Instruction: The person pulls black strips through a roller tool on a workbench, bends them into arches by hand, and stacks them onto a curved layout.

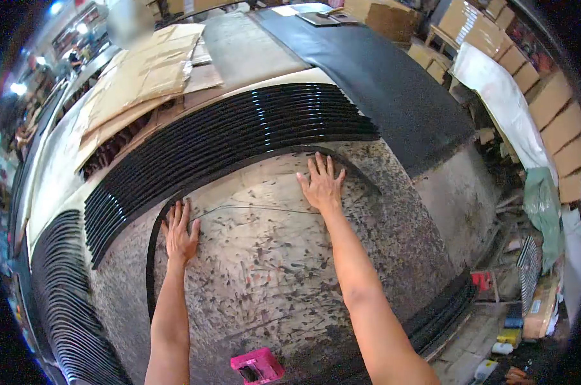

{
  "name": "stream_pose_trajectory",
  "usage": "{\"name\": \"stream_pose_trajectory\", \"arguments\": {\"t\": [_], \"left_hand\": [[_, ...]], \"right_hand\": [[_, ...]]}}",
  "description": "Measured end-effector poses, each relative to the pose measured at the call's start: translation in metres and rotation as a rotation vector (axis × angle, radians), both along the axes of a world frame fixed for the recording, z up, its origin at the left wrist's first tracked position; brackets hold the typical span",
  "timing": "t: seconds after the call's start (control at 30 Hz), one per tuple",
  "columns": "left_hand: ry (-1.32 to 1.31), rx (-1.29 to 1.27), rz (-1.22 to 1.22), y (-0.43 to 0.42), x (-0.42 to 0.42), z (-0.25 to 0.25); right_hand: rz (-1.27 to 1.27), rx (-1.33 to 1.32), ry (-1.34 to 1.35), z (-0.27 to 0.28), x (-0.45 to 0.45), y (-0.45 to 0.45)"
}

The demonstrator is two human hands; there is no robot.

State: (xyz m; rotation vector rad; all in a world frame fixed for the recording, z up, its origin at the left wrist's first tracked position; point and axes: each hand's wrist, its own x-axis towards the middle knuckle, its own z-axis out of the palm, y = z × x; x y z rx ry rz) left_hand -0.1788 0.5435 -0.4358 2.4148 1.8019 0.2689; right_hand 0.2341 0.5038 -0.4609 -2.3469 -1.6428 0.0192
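Observation:
A long black strip (150, 269) lies bent in an arch on the worn, stained tabletop (258, 256). My left hand (180, 234) rests flat at its left bend, fingers spread, the tips touching the strip. Farther right, my right hand (322, 185) is also spread flat, with its fingertips at the strip's upper right stretch. Neither hand grips anything. Just beyond them, many similar black strips (239, 131) lie side by side in a curved row. A thin dark thread or wire (258, 206) crosses the table between my hands.
A pink plastic box (257, 366) with something black inside sits at the near edge. More black strips lie at the left (72, 295) and lower right (441, 314). Flattened cardboard (143, 70) is behind the row, a dark sheet (374, 83) to its right. Cardboard boxes (550, 109) line the right side.

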Motion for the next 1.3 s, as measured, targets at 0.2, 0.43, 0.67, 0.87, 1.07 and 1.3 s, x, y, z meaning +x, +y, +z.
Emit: {"name": "stream_pose_trajectory", "arguments": {"t": [0.2,0.43,0.67,0.87,1.07,1.3], "left_hand": [[-0.003,0.024,-0.019,0.000,0.003,0.001],[-0.020,0.028,-0.031,0.002,0.001,-0.006],[0.025,0.008,-0.019,0.006,0.000,-0.010],[0.027,0.037,-0.054,0.007,-0.004,-0.015],[-0.018,0.043,-0.080,0.007,0.000,-0.012],[-0.012,0.056,-0.059,0.003,0.003,-0.011]], "right_hand": [[-0.042,-0.025,0.037,0.005,0.045,-0.003],[-0.085,0.041,0.077,0.000,0.090,-0.008],[-0.160,0.140,-0.006,-0.011,0.142,-0.019],[-0.305,0.447,0.234,-0.019,0.198,-0.022],[-0.368,0.939,0.682,-0.018,0.211,-0.009],[-0.375,0.859,0.534,-0.015,0.208,-0.013]]}}
